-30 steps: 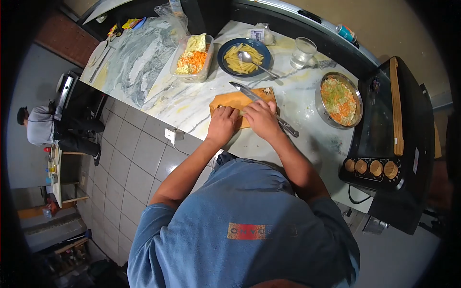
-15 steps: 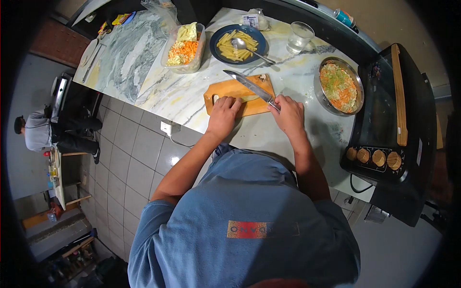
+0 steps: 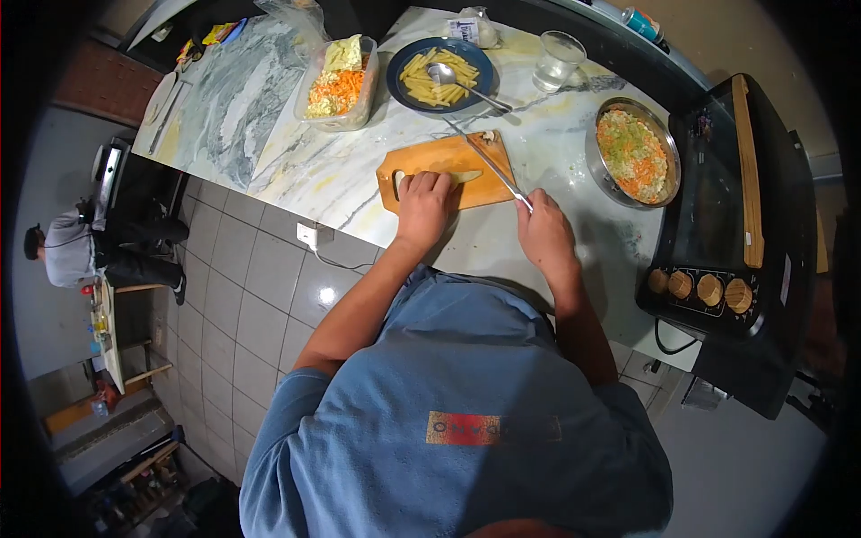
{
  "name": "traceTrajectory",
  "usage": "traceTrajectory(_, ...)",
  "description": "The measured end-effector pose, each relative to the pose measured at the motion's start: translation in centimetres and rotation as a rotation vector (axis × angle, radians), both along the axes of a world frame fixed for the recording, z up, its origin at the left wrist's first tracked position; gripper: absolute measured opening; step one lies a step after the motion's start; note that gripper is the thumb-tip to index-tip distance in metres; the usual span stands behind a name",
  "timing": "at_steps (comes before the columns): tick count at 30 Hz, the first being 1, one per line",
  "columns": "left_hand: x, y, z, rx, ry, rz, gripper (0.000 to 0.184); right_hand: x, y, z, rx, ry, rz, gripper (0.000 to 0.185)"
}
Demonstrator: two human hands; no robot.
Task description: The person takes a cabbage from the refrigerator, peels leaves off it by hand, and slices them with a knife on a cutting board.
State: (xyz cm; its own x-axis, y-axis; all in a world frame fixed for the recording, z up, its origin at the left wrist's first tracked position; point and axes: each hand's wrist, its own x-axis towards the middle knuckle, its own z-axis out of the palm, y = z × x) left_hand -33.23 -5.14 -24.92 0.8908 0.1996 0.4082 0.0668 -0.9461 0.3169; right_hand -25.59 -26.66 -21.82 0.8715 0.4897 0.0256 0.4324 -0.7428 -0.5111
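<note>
My right hand (image 3: 545, 235) is closed round the handle of a kitchen knife (image 3: 487, 160). The blade slants up and to the left over the wooden cutting board (image 3: 418, 163), seen almost edge-on. Curled on the board's left half, the fingers of my left hand (image 3: 425, 206) press on a pale green slice of vegetable (image 3: 466, 177), whose right end sticks out towards the blade. My fingers hide the rest of the slice. A small whitish scrap (image 3: 490, 137) lies at the board's far right corner.
Behind the board stand a plastic tub of shredded carrot (image 3: 339, 90), a dark blue plate (image 3: 395, 79) with pale sticks and a spoon (image 3: 441, 73), and a glass (image 3: 559, 63). On the right are a metal bowl of chopped mix (image 3: 634, 152) and an oven (image 3: 708, 197). Another person (image 3: 72, 247) stands far left.
The knife has turned from showing its flat side to nearly edge-on. My right hand has shifted slightly right and nearer to me. The fingers of my left hand have curled in on the slice.
</note>
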Motion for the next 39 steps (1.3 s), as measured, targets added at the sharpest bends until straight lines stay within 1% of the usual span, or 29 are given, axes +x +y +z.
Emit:
traceTrajectory(1,0.0,0.0,0.1,0.009,0.003,0.004,0.015,-0.2,0.0,0.2,0.009,0.003,0.004,0.027)
traceTrajectory(3,-0.2,-0.1,0.1,0.013,-0.095,-0.037,0.023,-0.9,0.2,0.8,0.086,0.11,-0.049,0.028)
traceTrajectory(4,-0.4,0.1,0.1,0.017,-0.091,-0.034,0.023,-1.1,0.5,0.9,0.089,0.115,-0.046,0.028)
traceTrajectory(6,-0.6,0.2,-0.3,0.009,0.039,-0.012,0.023,-1.5,0.6,0.9,0.174,0.06,-0.023,0.029)
traceTrajectory(10,-1.7,0.8,-0.5,-0.002,0.08,0.005,0.025,-1.8,0.8,0.6,0.165,0.057,0.0,0.028)
traceTrajectory(12,-1.9,1.0,-0.4,0.049,-0.004,0.001,0.029,-2.1,0.8,1.0,0.115,0.101,0.012,0.029)
traceTrajectory(13,-1.9,1.0,-0.4,0.048,0.0,-0.002,0.029,-2.1,0.9,0.8,0.115,0.105,0.009,0.029)
traceTrajectory(16,-1.9,0.5,-0.1,0.065,-0.021,0.008,0.024,-2.2,0.7,0.2,0.102,0.13,0.028,0.03)
traceTrajectory(18,-1.8,0.0,0.5,-0.004,-0.04,0.006,0.022,-2.3,0.6,0.0,0.091,0.07,0.023,0.032)
traceTrajectory(21,-1.3,0.0,0.1,-0.041,-0.09,0.041,0.019,-2.1,0.4,-0.5,0.031,0.104,0.028,0.034)
traceTrajectory(25,-0.6,-0.1,-0.5,-0.017,-0.064,0.095,0.017,-2.4,0.4,-0.4,0.025,0.154,0.027,0.036)
traceTrajectory(27,-0.6,-0.2,-0.4,-0.01,-0.011,0.143,0.013,-2.4,0.4,-0.5,0.017,0.168,0.021,0.036)
traceTrajectory(30,-0.7,-0.4,-0.3,0.054,0.027,0.123,0.014,-2.5,0.5,-0.1,0.025,0.144,0.011,0.037)
traceTrajectory(31,-0.7,-0.5,-0.4,0.054,0.033,0.122,0.014,-2.6,0.6,-0.2,0.024,0.15,0.009,0.037)
traceTrajectory(33,-0.5,-0.6,-0.8,0.059,-0.036,0.1,0.015,-2.6,0.6,-0.3,0.067,0.134,0.014,0.037)
traceTrajectory(39,-0.1,-0.5,-0.6,0.022,-0.019,0.085,0.015,-2.9,0.8,-0.1,0.063,0.172,-0.009,0.036)
